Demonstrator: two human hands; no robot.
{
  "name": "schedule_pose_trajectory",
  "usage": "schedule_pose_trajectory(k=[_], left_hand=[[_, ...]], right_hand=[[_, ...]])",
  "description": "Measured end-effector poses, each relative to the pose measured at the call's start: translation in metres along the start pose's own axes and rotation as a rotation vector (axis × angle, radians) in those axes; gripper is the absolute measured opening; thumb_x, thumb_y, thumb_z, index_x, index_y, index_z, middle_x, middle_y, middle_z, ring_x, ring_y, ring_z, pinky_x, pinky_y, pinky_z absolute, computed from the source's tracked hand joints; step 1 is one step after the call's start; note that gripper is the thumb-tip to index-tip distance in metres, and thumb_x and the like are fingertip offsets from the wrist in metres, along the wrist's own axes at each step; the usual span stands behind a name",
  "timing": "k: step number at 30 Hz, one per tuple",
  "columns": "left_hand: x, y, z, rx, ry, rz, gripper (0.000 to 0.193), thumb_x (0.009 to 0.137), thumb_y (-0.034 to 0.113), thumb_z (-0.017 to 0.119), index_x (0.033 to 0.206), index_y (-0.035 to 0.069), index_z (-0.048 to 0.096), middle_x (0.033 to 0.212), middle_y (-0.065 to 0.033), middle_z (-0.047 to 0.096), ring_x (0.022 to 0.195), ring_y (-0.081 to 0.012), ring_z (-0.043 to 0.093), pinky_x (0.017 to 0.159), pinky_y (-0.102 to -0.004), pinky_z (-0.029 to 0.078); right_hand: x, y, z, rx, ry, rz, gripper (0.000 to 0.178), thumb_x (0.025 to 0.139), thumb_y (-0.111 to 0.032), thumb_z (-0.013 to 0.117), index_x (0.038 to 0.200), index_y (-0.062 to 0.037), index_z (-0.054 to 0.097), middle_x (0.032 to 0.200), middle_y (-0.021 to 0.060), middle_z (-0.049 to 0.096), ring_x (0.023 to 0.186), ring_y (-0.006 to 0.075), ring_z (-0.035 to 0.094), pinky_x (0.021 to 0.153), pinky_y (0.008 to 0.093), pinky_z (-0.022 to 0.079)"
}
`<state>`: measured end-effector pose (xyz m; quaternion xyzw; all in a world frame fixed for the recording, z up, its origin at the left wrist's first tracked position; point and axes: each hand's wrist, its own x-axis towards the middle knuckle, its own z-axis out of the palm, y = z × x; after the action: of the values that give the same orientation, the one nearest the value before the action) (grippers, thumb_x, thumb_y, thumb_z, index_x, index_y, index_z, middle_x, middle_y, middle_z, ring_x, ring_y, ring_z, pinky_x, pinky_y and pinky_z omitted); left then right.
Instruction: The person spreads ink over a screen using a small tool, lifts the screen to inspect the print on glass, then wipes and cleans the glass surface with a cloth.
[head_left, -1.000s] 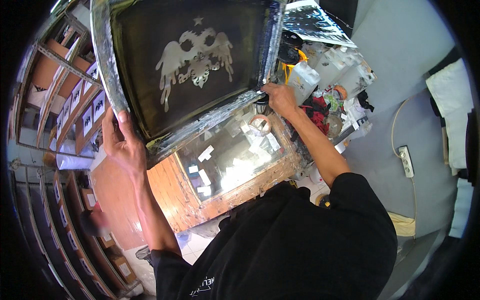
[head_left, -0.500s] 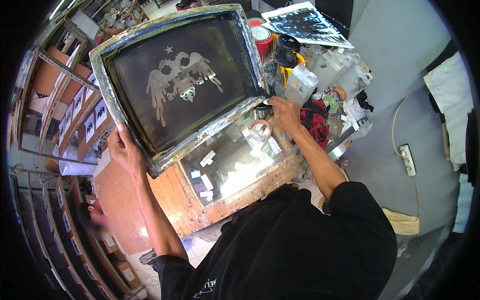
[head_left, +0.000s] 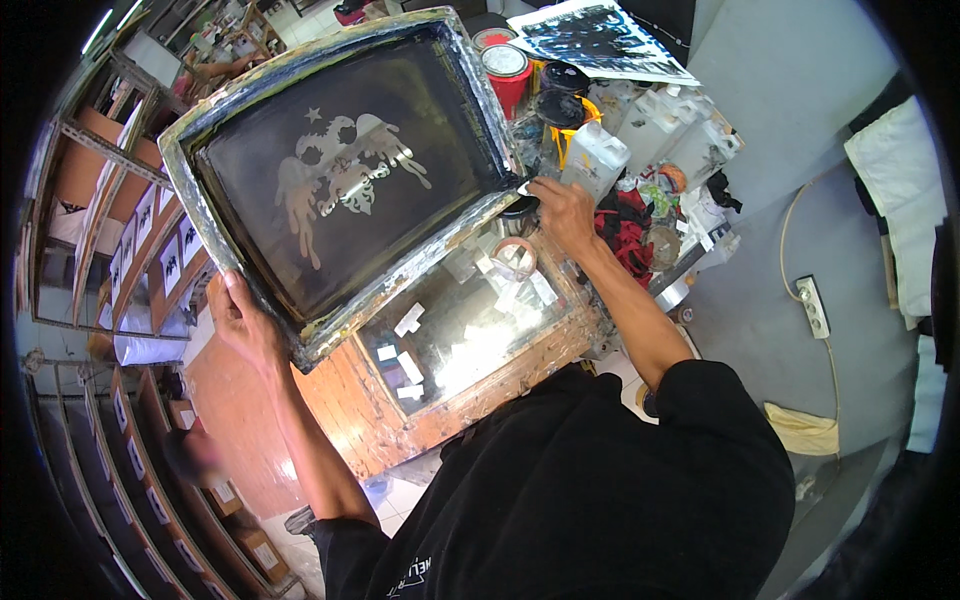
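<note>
"What does the picture show?"

"A rectangular silkscreen (head_left: 250,185), its rim (head_left: 410,270) crusted with pale and dark paint. Across the dark field, a light double-headed eagle stencil (head_left: 352,168) spreads dripping wings beneath a small star (head_left: 314,114)."

"And how is it posed?"

"Askew, recessed side toward the camera, its lower-left corner lowest in view. The near edge overlaps the far side of a glass-inset wooden table (head_left: 340,425); bright patches gleam through the eagle's center and right wing."

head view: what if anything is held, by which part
A framed screen: the left hand grips its left rim near the lower-left corner; the right hand touches its lower-right corner, grip unclear.
</note>
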<state>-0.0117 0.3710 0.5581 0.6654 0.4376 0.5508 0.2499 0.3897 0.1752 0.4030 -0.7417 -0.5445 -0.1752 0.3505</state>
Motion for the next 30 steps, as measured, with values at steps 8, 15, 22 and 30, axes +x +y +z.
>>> schedule_pose_trajectory(k=[8, 15, 22, 30], left_hand=[[-0.01, 0.002, 0.002, 0.026, 0.004, -0.015, 0.043, 0.108, 0.037, 0.048, 0.103, -0.002, 0.066, 0.08, 0.0009, 0.058, 0.071, -0.0078, 0.051, 0.063, -0.0241, 0.041], [-0.023, 0.011, 0.007, -0.009, 0.068, -0.145, 0.041, 0.107, 0.035, 0.051, 0.099, -0.002, 0.066, 0.08, 0.0016, 0.057, 0.072, -0.007, 0.049, 0.063, -0.0246, 0.04], [-0.032, 0.003, -0.001, -0.013, 0.091, -0.24, 0.044, 0.107, 0.038, 0.05, 0.104, -0.003, 0.065, 0.083, 0.0011, 0.058, 0.076, -0.0079, 0.05, 0.067, -0.024, 0.041], [-0.049, 0.003, -0.001, 0.118, 0.162, -0.276, 0.041, 0.107, 0.036, 0.047, 0.098, -0.001, 0.062, 0.083, 0.0003, 0.055, 0.076, -0.0101, 0.047, 0.068, -0.026, 0.039]], right_hand=[[-0.024, 0.005, -0.005, -0.06, -0.077, -0.124, 0.034, 0.072, -0.001, 0.065, 0.104, -0.0092, 0.073, 0.116, 0.0118, 0.069, 0.098, 0.0282, 0.065, 0.082, 0.0414, 0.047], [-0.012, 0.001, -0.051, -0.135, -0.186, -0.069, 0.031, 0.07, -0.002, 0.066, 0.1, -0.0079, 0.072, 0.093, 0.0118, 0.06, 0.091, 0.0318, 0.059, 0.079, 0.0448, 0.044], [0.105, 0.002, -0.06, 0.056, 0.17, -0.028, 0.017, 0.082, -0.008, 0.067, 0.099, -0.0058, 0.072, 0.081, 0.0117, 0.065, 0.072, 0.0326, 0.066, 0.062, 0.0435, 0.051], [0.257, 0.076, 0.034, -0.453, -0.287, 0.061, 0.016, 0.083, -0.009, 0.061, 0.087, -0.0034, 0.075, 0.089, 0.0205, 0.073, 0.081, 0.0366, 0.073, 0.07, 0.046, 0.058]])
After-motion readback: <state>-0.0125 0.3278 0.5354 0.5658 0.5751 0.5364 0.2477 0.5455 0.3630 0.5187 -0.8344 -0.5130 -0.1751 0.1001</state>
